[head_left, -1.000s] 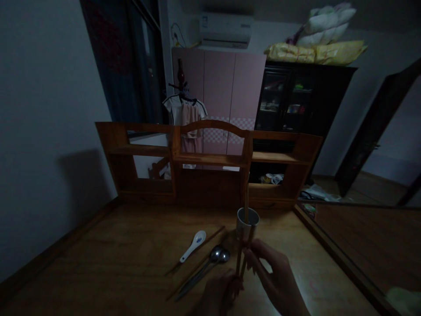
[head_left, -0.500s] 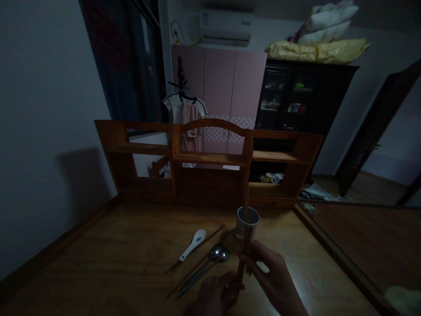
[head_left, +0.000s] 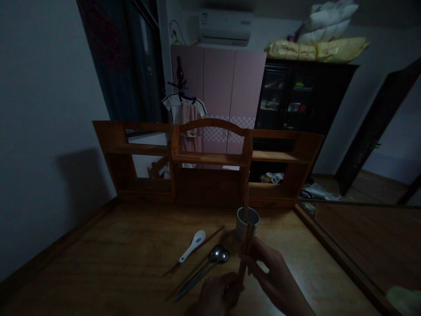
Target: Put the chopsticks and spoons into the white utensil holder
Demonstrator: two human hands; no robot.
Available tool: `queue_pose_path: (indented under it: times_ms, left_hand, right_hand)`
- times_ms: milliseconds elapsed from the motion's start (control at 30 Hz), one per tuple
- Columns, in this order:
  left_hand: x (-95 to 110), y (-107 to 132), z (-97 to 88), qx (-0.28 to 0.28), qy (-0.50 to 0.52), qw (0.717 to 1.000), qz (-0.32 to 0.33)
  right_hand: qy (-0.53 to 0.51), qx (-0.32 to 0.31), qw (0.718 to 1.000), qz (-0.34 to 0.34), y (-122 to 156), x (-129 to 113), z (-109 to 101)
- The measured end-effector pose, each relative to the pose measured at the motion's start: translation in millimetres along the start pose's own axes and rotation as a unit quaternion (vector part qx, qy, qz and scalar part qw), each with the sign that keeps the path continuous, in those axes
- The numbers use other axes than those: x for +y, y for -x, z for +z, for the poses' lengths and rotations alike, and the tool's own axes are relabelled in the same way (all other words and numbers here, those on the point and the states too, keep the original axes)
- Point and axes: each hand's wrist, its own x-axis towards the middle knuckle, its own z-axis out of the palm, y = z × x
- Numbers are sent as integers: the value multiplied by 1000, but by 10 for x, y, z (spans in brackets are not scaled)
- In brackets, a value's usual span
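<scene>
My right hand (head_left: 271,274) pinches a pair of wooden chopsticks (head_left: 246,250) near their middle, holding them upright just in front of a white cup (head_left: 247,221). My left hand (head_left: 217,295) is curled around the chopsticks' lower ends. One more chopstick (head_left: 246,199) stands in the cup. Left of the hands, on the wooden table (head_left: 115,263), lie a white ceramic spoon (head_left: 193,245), two metal spoons (head_left: 210,263) and further loose chopsticks (head_left: 197,248).
A wooden shelf unit (head_left: 210,162) stands along the table's back edge. Raised wooden rims run along the table's left and right sides. Behind are a pink wardrobe (head_left: 230,87), a dark cabinet (head_left: 296,101) and hanging clothes (head_left: 186,116).
The two chopsticks have been drawn together into a tight pair and lifted slightly toward the cup. Both hands stay closed around them.
</scene>
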Motion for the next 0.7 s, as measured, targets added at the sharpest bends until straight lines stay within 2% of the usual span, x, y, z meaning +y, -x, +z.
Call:
queue_pose_path:
  times_ms: [233,400,500,600,700]
  left_hand:
    - [-29,34,-53,-5,18,1000,-9]
    - [-197,67,-6,-16,46,998,32]
    - [-290,67,144,35,86,995,28]
    - [-272,83,279,92,116,989,6]
    - [-173,132,307,95,129,987,-17]
  right_hand:
    - [-20,-40,999,3,-17,-89,-44]
    - [-35,-62,997,-3,10,-145,-24]
    - [-50,-63,997,1,22,-154,-14]
    - [-59,-68,996,5,29,-157,-20]
    - [-50,-72,996,0,33,-162,-31]
